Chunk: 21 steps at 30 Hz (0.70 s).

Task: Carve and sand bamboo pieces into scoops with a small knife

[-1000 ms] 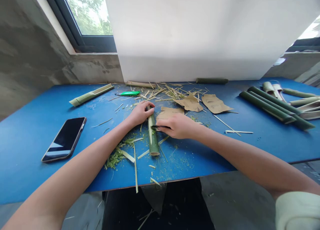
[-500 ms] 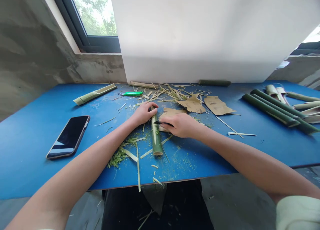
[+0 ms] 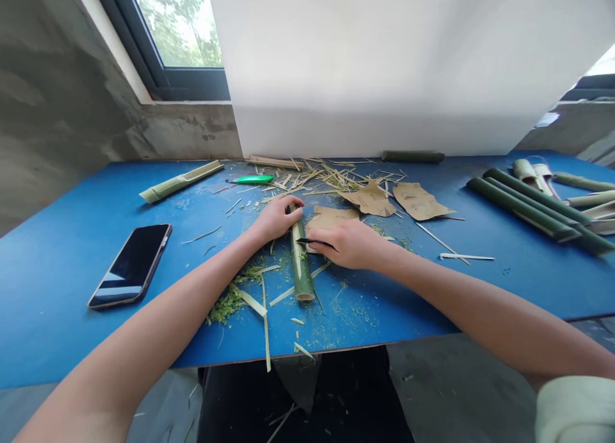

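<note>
A green bamboo piece (image 3: 302, 270) lies lengthwise on the blue table, with a pale scraped strip along its top. My left hand (image 3: 278, 217) is closed round its far end. In my right hand (image 3: 341, 243) is a thin dark blade (image 3: 302, 240), its tip over the middle of the bamboo. Green shavings (image 3: 225, 304) and pale slivers lie beside the bamboo. A piece of brown sandpaper (image 3: 327, 218) is partly under my right hand.
A phone (image 3: 131, 265) lies at the left, a green cutter (image 3: 254, 179) and a split bamboo piece (image 3: 182, 181) farther back. Several bamboo pieces (image 3: 523, 207) lie at the right. Slivers and more brown sheets (image 3: 420, 201) are behind my hands.
My right hand and the blade have moved slightly toward me along the bamboo. My left hand keeps its hold, and the view has shifted a little.
</note>
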Each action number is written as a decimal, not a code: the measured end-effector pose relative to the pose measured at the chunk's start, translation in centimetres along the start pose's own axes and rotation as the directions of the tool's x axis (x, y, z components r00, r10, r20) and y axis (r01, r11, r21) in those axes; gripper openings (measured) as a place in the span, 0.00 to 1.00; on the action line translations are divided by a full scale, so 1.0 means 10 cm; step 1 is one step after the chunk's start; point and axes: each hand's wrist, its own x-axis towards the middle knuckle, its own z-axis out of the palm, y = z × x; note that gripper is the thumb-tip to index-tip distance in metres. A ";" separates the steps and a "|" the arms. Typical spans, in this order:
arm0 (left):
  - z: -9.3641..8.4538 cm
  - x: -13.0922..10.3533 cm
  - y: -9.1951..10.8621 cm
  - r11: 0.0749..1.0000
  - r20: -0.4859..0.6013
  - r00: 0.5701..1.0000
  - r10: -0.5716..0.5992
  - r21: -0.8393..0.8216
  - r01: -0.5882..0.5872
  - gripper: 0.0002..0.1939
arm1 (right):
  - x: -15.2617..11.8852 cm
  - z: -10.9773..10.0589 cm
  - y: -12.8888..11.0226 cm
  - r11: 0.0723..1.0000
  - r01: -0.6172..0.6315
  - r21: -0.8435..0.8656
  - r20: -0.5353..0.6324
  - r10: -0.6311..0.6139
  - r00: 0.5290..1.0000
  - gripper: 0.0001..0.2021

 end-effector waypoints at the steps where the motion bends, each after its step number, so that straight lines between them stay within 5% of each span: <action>1: 0.00 0.00 0.00 1.000 -0.020 1.000 -0.005 0.001 0.005 0.14 | 0.01 0.00 0.00 1.000 -0.019 -0.010 -0.004 0.019 1.000 0.16; 6: 0.00 -0.04 -0.01 0.997 -0.169 0.982 0.079 -0.011 -0.082 0.13 | 0.08 -0.02 0.01 0.997 -0.069 -0.040 -0.003 0.069 0.998 0.16; 11: -0.03 -0.06 -0.01 0.972 0.073 0.973 0.219 -0.100 -0.212 0.14 | 0.09 -0.03 0.01 0.997 -0.062 -0.054 -0.008 0.061 0.998 0.15; 18: -0.02 0.01 -0.03 0.988 -0.019 0.989 0.150 -0.036 -0.151 0.15 | 0.12 -0.05 0.05 0.995 -0.074 -0.068 -0.017 0.073 0.997 0.18; 21: -0.01 0.03 -0.05 0.983 0.050 0.982 0.181 -0.037 -0.179 0.16 | 0.14 -0.05 0.09 0.992 -0.089 -0.084 -0.025 0.087 0.996 0.19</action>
